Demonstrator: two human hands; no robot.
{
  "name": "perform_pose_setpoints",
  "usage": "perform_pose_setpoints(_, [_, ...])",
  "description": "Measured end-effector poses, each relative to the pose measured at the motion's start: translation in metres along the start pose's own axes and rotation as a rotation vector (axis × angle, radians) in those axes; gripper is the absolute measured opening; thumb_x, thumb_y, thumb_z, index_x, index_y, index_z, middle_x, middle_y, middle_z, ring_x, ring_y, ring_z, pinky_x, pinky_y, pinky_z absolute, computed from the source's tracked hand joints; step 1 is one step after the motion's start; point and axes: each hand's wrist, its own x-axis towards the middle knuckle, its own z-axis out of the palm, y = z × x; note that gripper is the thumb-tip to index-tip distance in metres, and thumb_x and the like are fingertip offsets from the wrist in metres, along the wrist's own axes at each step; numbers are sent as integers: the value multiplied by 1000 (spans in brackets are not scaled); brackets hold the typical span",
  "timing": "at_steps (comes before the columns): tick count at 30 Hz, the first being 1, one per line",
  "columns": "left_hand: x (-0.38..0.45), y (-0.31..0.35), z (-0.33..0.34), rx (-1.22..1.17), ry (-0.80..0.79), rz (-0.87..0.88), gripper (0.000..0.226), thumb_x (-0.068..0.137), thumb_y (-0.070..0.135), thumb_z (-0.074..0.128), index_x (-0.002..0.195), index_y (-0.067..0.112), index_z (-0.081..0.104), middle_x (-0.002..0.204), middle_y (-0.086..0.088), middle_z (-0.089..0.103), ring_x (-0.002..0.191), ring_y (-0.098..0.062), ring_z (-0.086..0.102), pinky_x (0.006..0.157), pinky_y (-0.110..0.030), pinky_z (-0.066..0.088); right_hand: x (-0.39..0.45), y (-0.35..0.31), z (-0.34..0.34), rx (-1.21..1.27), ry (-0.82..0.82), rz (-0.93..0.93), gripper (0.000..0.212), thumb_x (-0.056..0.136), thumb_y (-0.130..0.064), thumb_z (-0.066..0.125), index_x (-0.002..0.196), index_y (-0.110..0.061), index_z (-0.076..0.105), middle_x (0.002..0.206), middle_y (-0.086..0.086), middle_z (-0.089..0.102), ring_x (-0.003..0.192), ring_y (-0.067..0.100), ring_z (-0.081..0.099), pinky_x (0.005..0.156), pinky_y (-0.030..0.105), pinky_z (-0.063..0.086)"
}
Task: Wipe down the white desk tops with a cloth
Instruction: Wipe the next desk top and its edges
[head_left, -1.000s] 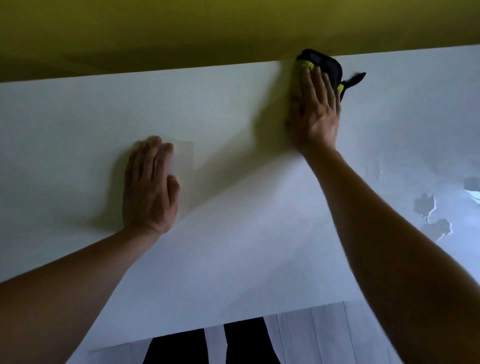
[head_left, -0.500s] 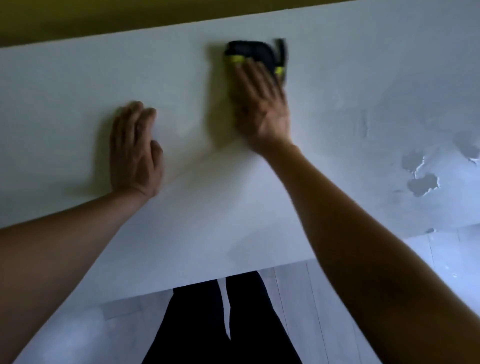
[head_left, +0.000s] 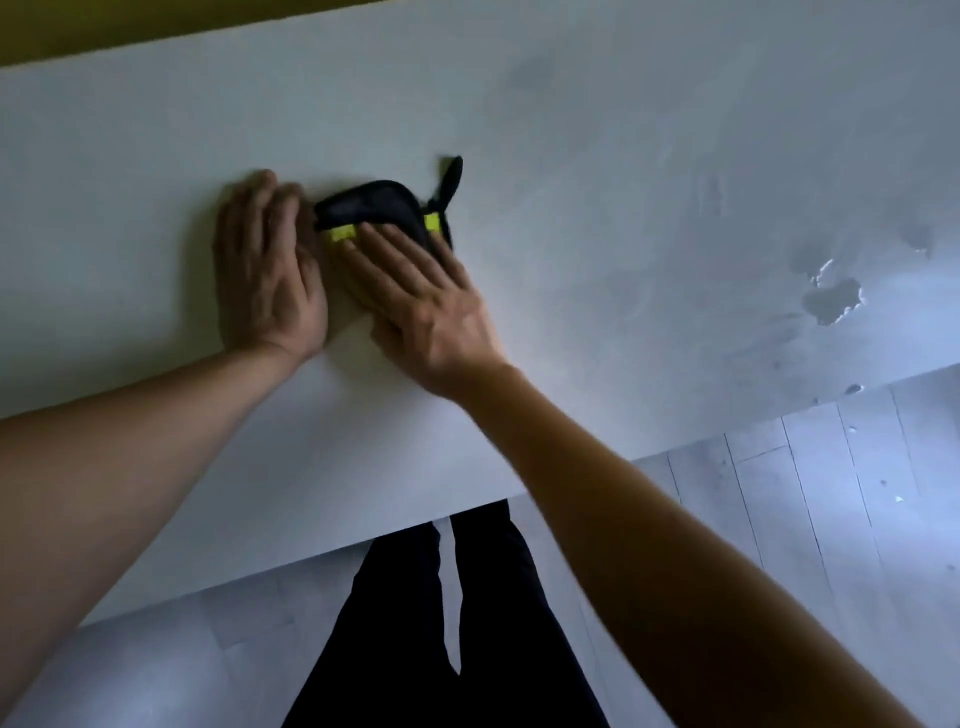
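Two hands lie flat on the desk (head_left: 597, 171): left hand (head_left: 267, 283) fingers straight, bare; right hand (head_left: 415, 299) presses the cloth (head_left: 371, 208) (black, yellow trim), fingers straight

Dim bluish light from the right, soft shadows left of the hands, slight motion blur, wide-angle bowing

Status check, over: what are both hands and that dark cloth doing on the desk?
Right hand flat, pressing black cloth with yellow tabs. Left hand flat on white desk top, beside cloth. Nothing blocking.
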Motion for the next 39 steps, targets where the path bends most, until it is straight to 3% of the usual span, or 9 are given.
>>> perform_pose_setpoints(5, [-1, -1, 4, 22, 18, 2, 53, 99, 15, 39, 151, 7, 47, 160, -19, 41, 149, -41, 35, 127, -47, 21, -29, 101, -44, -170, 208, 463, 65, 88, -32, 50, 149, -12, 48, 155, 12, 45, 146, 31, 39, 124, 43, 24])
perform_pose_setpoints(8, [-1, 1, 5, 43, 10, -2, 55, 98, 17, 37, 152, 8, 45, 161, -18, 40, 151, -40, 33, 128, -48, 19, -31, 104, -52, -234, 244, 634, 65, 90, -35, 45, 152, -16, 45, 158, 8, 41, 148, 28, 35, 123, 46, 23])
perform_pose_setpoints(12, [-2, -1, 5, 53, 14, -6, 55, 99, 17, 35, 153, 8, 44, 162, -19, 39, 152, -39, 32, 129, -46, 15, -28, 22, -12, -132, 247, 442, 71, 75, -23, 57, 143, -5, 54, 149, 17, 52, 141, 36, 44, 119, 54, 27])
perform_pose_setpoints(16, [-1, -3, 5, 25, -24, 3, 59, 96, 19, 34, 152, 6, 45, 162, -20, 39, 152, -40, 32, 129, -47, 16, -51, -94, 27, 16, 94, 265, 64, 86, -25, 58, 148, -10, 49, 156, 9, 44, 150, 24, 33, 120, 50, 24])
perform_pose_setpoints(21, [0, -1, 3, 40, -15, 1, 58, 97, 19, 32, 152, 8, 45, 162, -18, 38, 152, -37, 32, 129, -45, 15, -64, -34, 5, -44, 57, 170, 66, 85, -25, 62, 148, -12, 50, 154, 11, 47, 146, 27, 39, 118, 49, 30])
perform_pose_setpoints(28, [0, 4, 2, 80, -40, -24, 58, 97, 21, 30, 153, 12, 42, 164, -15, 36, 154, -34, 29, 129, -42, 11, -117, 105, -71, -227, 200, 596, 57, 100, -32, 45, 154, -15, 41, 160, 9, 38, 150, 27, 32, 124, 40, 23])
perform_pose_setpoints(33, [1, 5, 1, 88, -60, -31, 59, 97, 22, 29, 154, 12, 41, 165, -14, 34, 155, -33, 26, 130, -42, 10, -105, 27, -33, -198, 278, 555, 61, 89, -26, 51, 146, -4, 51, 151, 18, 48, 143, 35, 42, 118, 52, 32])
perform_pose_setpoints(37, [-3, 1, -2, 83, -53, -3, 58, 99, 25, 30, 154, 12, 42, 163, -15, 36, 153, -34, 30, 127, -41, 16, -122, -79, 2, -7, 52, 226, 68, 83, -23, 58, 149, -10, 48, 157, 11, 43, 149, 26, 34, 120, 50, 26])
perform_pose_setpoints(39, [-8, 0, -3, 88, -40, 19, 56, 99, 25, 31, 152, 13, 45, 161, -15, 40, 150, -33, 34, 123, -39, 21, -132, -82, 3, -15, -41, 138, 68, 88, -29, 58, 153, -17, 42, 161, 4, 36, 152, 20, 27, 123, 48, 21])
